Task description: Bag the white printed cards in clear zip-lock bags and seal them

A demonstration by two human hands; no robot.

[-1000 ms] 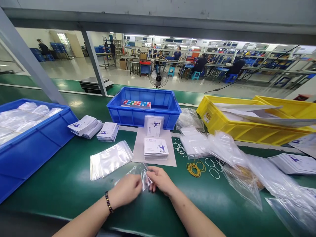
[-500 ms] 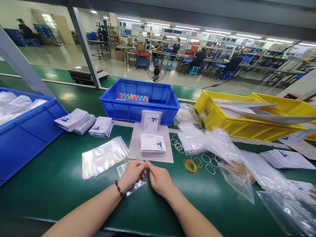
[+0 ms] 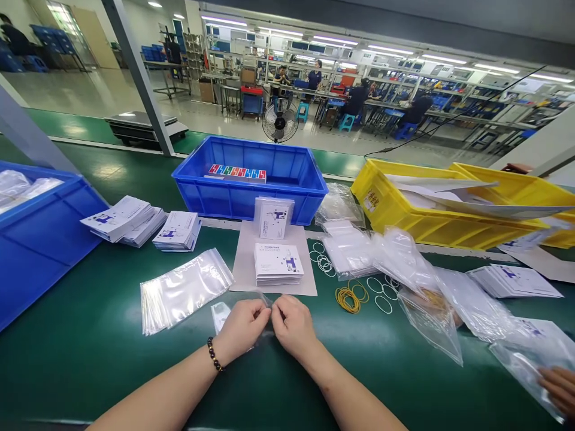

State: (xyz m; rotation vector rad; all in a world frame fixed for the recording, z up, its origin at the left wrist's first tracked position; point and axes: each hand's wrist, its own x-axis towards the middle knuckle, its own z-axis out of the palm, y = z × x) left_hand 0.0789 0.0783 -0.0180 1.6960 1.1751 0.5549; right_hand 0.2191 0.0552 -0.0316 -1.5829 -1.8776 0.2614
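Both my hands pinch the edge of a clear plastic bag [image 3: 221, 313] just above the green table. My left hand [image 3: 246, 323], with a beaded bracelet at the wrist, is closed on it and covers much of it. Close beside it, my right hand [image 3: 294, 320] is closed on the same edge. Beyond my hands, a stack of printed white booklets [image 3: 278, 262] lies on a grey cardboard sheet [image 3: 244, 263]. More booklets [image 3: 274, 218] stand upright behind, inside clear plastic. To the left lies a fanned pile of clear bags [image 3: 186, 290].
A blue bin [image 3: 251, 200] stands at the back, another blue bin [image 3: 40, 239] at left, and a yellow bin [image 3: 449, 221] at right. Yellow rubber bands [image 3: 348, 300] and white rings [image 3: 323, 263] lie right of the cardboard. Another person's hand [image 3: 559, 389] touches plastic at far right.
My hands have closed more tightly, knuckles side by side, on the bag's edge, and the bag has shifted under them. At far right, another person's hand and plastic have moved. The view has shifted slightly.
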